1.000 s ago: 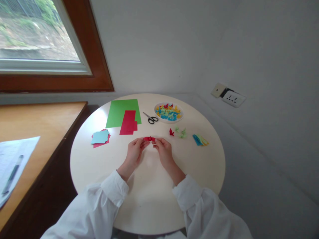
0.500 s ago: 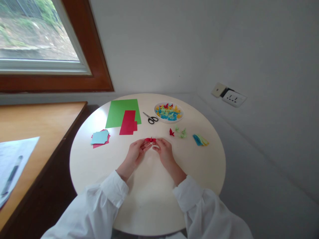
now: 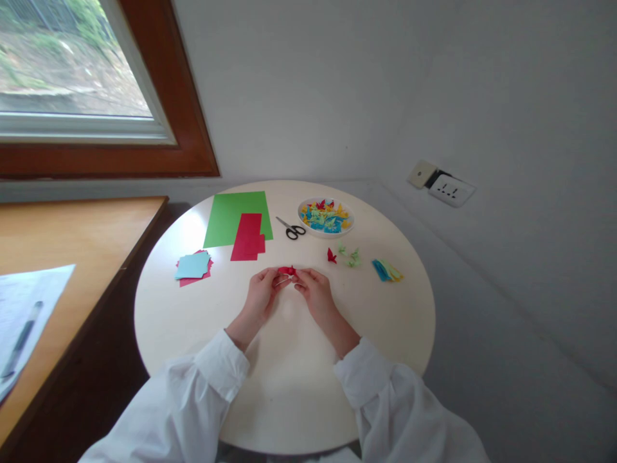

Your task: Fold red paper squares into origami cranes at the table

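Observation:
A small red folded paper crane (image 3: 287, 271) is held up over the middle of the round white table (image 3: 289, 392). My left hand (image 3: 263, 292) pinches its left side, fingers closed. The fingers of my right hand (image 3: 314, 292) are closed on its right end and cover part of it. Just right of my hands lie a finished red paper crane (image 3: 331, 255) and several pale green cranes (image 3: 354, 258). Beyond my hands are red paper strips (image 3: 247, 236) on a green sheet (image 3: 231, 209).
Black-handled scissors (image 3: 292, 229) lie near a white bowl (image 3: 301, 226) of colourful paper cranes. Light blue and red paper squares (image 3: 193, 265) are stacked at left. Blue and yellow folded papers (image 3: 387, 270) lie at right. A wooden desk (image 3: 91, 238) stands at left.
My right hand has shifted slightly left, closer to my left hand, and covers more of the red crane's right side. The things on the table stay put.

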### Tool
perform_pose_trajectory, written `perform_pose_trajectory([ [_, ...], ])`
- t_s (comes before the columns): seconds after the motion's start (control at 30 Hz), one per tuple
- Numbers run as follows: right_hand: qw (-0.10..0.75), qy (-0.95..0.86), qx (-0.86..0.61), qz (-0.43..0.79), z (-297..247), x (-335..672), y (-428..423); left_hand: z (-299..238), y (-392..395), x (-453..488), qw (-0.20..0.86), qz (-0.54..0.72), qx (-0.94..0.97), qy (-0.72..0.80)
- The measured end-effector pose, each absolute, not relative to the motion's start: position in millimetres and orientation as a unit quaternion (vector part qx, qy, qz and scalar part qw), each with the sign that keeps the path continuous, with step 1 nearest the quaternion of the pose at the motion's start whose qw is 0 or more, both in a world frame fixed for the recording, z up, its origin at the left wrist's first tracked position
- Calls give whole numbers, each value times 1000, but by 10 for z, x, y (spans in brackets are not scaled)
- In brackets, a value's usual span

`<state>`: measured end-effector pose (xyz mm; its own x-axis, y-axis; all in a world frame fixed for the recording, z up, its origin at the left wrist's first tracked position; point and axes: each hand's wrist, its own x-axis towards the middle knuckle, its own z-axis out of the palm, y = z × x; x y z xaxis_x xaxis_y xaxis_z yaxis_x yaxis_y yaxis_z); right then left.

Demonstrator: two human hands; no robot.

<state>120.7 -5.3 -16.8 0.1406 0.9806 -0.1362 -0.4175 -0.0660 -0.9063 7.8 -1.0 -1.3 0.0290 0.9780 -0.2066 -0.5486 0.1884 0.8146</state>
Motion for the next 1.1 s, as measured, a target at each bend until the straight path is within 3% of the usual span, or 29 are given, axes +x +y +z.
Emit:
perform_pose_trajectory([
  [0.3,638,-304,-471,527,-164,1209,-42,28,-92,106,601,561,425,379],
  [0.53,602,-421,-484,475,-168,1193,-59,-46,-47,105,496,564,513,416],
  [0.87,578,-601,-446,325,34,1370,-3,-49,-29,71,486,550,528,428],
  [1.1,554,-619,-451,327,9,1418,63,-52,-9,52,479,552,534,425],
])
